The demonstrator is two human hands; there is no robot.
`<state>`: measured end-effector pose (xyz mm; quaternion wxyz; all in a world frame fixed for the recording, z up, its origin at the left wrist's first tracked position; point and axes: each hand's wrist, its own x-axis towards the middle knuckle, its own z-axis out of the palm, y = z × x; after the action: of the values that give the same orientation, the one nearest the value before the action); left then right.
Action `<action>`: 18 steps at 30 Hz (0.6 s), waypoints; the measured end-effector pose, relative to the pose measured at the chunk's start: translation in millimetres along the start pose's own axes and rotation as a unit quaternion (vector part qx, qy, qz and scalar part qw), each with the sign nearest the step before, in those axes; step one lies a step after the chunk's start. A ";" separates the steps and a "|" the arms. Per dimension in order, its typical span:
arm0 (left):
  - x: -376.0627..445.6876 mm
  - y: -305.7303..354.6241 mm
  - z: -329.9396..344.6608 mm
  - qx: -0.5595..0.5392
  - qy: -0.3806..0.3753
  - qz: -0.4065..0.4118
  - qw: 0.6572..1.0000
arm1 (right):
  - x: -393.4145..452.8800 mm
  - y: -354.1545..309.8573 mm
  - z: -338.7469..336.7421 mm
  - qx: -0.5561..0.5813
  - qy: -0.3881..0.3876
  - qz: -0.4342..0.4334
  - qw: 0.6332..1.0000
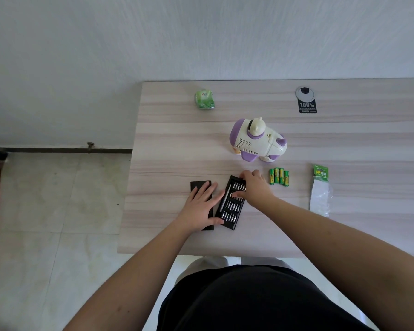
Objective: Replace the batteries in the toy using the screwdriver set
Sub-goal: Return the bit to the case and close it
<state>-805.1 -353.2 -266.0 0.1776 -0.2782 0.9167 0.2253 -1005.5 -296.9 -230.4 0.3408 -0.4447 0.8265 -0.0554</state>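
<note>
On the pale wood counter (pixel 167 144) the job looks barely begun: nearest, the left hand (pixel 202 204) lies flat, fingers straight, steadying the open screwdriver set (pixel 230 204), while the right hand (pixel 253 187) curls over its bits, contact unclear. Farther off, fresh batteries (pixel 279 176) wait at 3 o'clock of the set, and the toy (pixel 257 140), at 12 o'clock, stands upright and unopened.
</note>
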 end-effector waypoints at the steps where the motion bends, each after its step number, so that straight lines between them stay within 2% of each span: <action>1: -0.1 0.0 0.0 0.001 -0.001 -0.001 1.000 | -0.6 1.1 -0.3 0.005 -0.001 -0.001 1.000; 18: 2.9 -4.2 -4.6 -0.020 0.010 0.020 1.000 | -20.2 21.0 11.1 0.078 0.022 0.038 0.996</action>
<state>-805.8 -359.9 -264.7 0.1584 -0.2651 0.9192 0.2442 -1005.8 -266.4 -236.8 0.3582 -0.3840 0.8431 -0.1160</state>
